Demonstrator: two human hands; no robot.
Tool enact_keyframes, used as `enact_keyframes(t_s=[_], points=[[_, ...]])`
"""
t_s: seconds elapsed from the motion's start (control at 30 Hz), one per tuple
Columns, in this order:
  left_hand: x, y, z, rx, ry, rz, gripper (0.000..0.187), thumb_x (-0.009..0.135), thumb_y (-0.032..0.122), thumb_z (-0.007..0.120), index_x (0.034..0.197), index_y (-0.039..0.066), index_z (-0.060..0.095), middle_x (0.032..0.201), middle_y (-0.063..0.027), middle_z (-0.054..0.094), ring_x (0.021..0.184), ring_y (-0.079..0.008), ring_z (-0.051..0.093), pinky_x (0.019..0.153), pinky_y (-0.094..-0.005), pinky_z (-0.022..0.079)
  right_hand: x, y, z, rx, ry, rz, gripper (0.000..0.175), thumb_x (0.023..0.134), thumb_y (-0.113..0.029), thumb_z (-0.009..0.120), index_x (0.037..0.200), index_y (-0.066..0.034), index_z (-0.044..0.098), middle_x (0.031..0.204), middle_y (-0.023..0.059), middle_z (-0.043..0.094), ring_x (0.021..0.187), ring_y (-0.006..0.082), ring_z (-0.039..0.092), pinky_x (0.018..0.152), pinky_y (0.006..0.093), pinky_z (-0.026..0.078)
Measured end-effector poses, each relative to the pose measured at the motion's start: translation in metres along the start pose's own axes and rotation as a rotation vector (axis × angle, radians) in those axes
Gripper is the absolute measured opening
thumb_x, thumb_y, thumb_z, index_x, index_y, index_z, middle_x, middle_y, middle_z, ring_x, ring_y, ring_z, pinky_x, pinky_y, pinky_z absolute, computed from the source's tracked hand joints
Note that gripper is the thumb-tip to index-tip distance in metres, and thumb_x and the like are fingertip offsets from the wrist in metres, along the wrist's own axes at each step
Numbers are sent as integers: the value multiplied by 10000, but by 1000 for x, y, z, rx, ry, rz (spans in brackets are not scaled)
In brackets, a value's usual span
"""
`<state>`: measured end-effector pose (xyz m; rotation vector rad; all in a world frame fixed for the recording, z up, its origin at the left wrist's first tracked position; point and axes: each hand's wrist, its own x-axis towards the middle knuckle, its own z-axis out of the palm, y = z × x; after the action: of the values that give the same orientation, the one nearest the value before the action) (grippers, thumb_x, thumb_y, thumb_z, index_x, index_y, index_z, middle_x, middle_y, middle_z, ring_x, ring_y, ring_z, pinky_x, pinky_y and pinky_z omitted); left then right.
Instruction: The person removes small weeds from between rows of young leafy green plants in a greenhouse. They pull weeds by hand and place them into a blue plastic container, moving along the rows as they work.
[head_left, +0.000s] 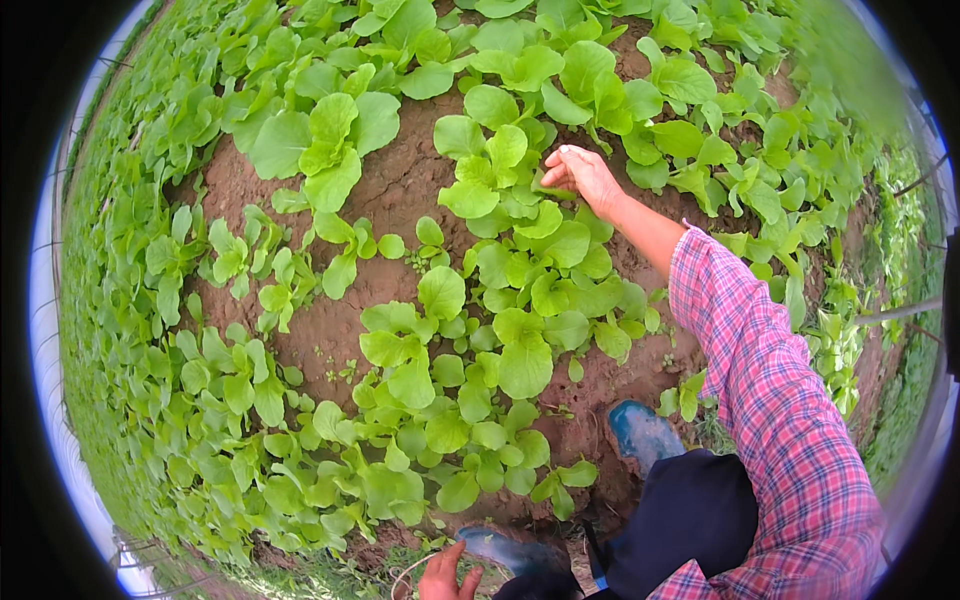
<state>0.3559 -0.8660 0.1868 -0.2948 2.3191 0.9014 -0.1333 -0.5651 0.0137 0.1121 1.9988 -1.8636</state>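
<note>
My right hand (583, 178) reaches in among leafy green seedlings (495, 161) with its fingers bent. A leaf (555, 190) lies just under the fingers; whether they pinch it is hidden. My left hand (448, 576) shows only partly at the bottom edge, thumb and fingers towards the plants. Beside it curves a thin pale cord or stem (405, 576), and I cannot tell if the hand holds it. Between the hands grows a dense clump of broad-leaved seedlings (517, 352).
Brown soil (405, 172) shows between the plants. My blue boots (645, 435) stand at the bed's near edge, by dark trousers (679, 517). More leafy plants (135, 315) spread left. Metal rods (900, 310) stick in at right, and pale sheeting (46, 285) borders the left.
</note>
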Motion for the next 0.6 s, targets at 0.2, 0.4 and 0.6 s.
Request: enact_keyframes(t_s=[0.2,0.4,0.6], points=[[5,0,-2,-10,-71,-66,498,763,145,640,1219,31,474,1057,-231,561,744,-353,555,705,-396,461,17,-5,15,112,205,78,216,898,-198,489,1019,-20,478,839,95,573,652,169,601,566,287,500],[15,5,-4,29,-50,13,485,777,145,633,1215,15,471,1115,-230,543,942,-378,545,815,-401,444,53,16,17,-233,498,51,558,715,-199,728,1140,42,458,923,142,589,764,199,594,649,311,504],[25,20,-17,-40,-172,-184,491,783,152,636,1222,14,467,1135,-226,536,1020,-389,517,864,-407,427,50,26,19,-232,319,9,694,585,-189,793,1175,-34,462,921,121,642,847,236,613,784,326,465]])
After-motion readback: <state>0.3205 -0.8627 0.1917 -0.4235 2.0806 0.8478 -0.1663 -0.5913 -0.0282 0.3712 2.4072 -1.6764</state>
